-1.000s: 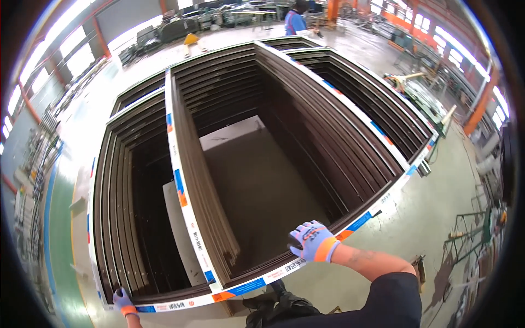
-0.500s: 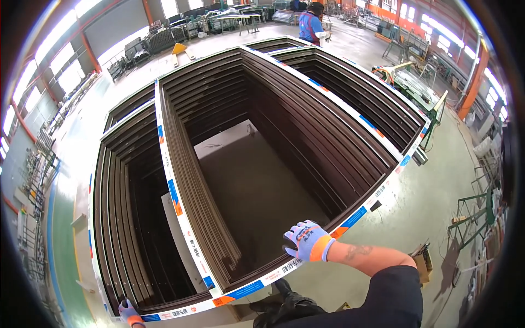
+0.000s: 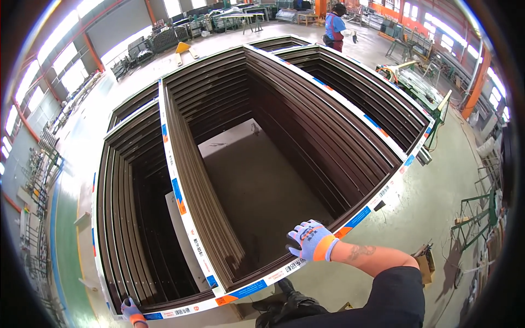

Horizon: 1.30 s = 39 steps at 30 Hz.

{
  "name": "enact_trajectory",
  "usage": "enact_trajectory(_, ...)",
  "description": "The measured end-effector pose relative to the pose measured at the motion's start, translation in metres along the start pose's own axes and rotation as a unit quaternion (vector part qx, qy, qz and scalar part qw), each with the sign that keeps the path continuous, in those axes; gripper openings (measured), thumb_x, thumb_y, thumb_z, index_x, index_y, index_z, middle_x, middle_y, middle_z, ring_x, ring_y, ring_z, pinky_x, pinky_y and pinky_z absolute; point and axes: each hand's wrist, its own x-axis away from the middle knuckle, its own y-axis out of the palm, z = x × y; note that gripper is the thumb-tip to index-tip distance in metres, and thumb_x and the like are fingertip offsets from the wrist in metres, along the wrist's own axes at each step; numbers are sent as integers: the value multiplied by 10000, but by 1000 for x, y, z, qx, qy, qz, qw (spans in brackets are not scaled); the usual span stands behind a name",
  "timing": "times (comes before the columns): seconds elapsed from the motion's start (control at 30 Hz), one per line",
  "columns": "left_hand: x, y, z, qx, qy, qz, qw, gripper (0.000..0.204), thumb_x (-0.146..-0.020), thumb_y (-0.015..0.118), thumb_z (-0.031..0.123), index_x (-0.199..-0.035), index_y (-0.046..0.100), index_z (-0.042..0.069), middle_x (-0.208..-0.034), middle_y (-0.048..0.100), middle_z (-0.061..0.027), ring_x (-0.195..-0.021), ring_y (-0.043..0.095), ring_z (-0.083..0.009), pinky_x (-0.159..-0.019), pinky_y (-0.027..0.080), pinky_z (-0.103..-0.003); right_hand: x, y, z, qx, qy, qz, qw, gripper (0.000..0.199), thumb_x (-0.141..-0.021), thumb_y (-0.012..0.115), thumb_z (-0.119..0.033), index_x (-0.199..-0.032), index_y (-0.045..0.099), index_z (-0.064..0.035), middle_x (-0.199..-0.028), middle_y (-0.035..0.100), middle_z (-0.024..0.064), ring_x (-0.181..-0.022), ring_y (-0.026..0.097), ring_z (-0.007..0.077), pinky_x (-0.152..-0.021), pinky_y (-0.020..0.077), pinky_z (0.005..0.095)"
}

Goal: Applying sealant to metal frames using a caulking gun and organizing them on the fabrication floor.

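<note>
A tall stack of dark brown window frames (image 3: 203, 221) stands before me, each with dividing bars around several rectangular openings. White protective film with blue and orange patches covers the top frame (image 3: 249, 288). My right hand (image 3: 311, 239), in a lavender glove with an orange cuff, rests on the near rail right of its middle. Its fingers curl over the rail's inner edge. At the near left corner my left hand (image 3: 132, 309), gloved alike, is closed over the same frame; part of it is hidden.
A person in blue and red (image 3: 334, 31) stands beyond the stack's far side. A yellow pallet jack (image 3: 185, 51) is at the far left. Green metal racks (image 3: 477, 213) and an orange column (image 3: 477, 82) line the right. A cardboard box (image 3: 424, 264) stands near my right elbow.
The person behind the stack has moved to the right. My view has shifted slightly; both hands keep their places on the top frame, which shows no clear movement.
</note>
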Motion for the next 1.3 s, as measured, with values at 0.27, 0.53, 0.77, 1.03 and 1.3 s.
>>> enact_trajectory(0.27, -1, 3, 5, 8, 1, -2, 1000, 320, -857, 733, 294, -989, 691, 5, -929, 711, -177, -848, 678, -334, -782, 536, -422, -2, -3, 1, 0, 5, -11, 1000, 455, -935, 509, -464, -1142, 643, -81, -1084, 649, 135, -1039, 613, 291, -935, 436, 414)
enact_trajectory(0.53, 22, -32, 33, 8, 19, 1, 1000, 254, -841, 676, 275, -849, 735, 28, -738, 713, -151, -677, 690, -313, -698, 551, -407, -3, -2, -4, -22, -11, 19, 1000, 482, -878, 579, -465, -1153, 641, -74, -1116, 653, 129, -1077, 600, 280, -990, 411, 403)
enact_trajectory(0.77, 25, -40, 54, -20, -34, -50, 998, 295, -845, 689, 346, -958, 733, 77, -960, 724, -137, -925, 677, -314, -856, 509, -415, -3, 0, -3, 34, 1, -5, 999, 469, -896, 545, -477, -1137, 649, -89, -1067, 664, 107, -1050, 601, 261, -946, 421, 400)
enact_trajectory(1.03, 24, -36, 49, -84, -50, -23, 995, 300, -845, 698, 342, -999, 725, 87, -1020, 722, -111, -970, 669, -301, -866, 506, -411, -7, -6, -7, 15, 25, -45, 999, 482, -890, 567, -466, -1185, 627, -89, -1137, 649, 106, -1107, 580, 263, -1005, 390, 397)
enact_trajectory(1.3, 24, -48, 63, -32, -70, -92, 993, 299, -843, 699, 357, -1010, 715, 109, -1038, 710, -113, -1007, 649, -309, -897, 490, -420, -4, -5, -6, 23, 17, -23, 999, 453, -893, 567, -453, -1156, 640, -92, -1097, 657, 105, -1070, 595, 265, -980, 405, 397)
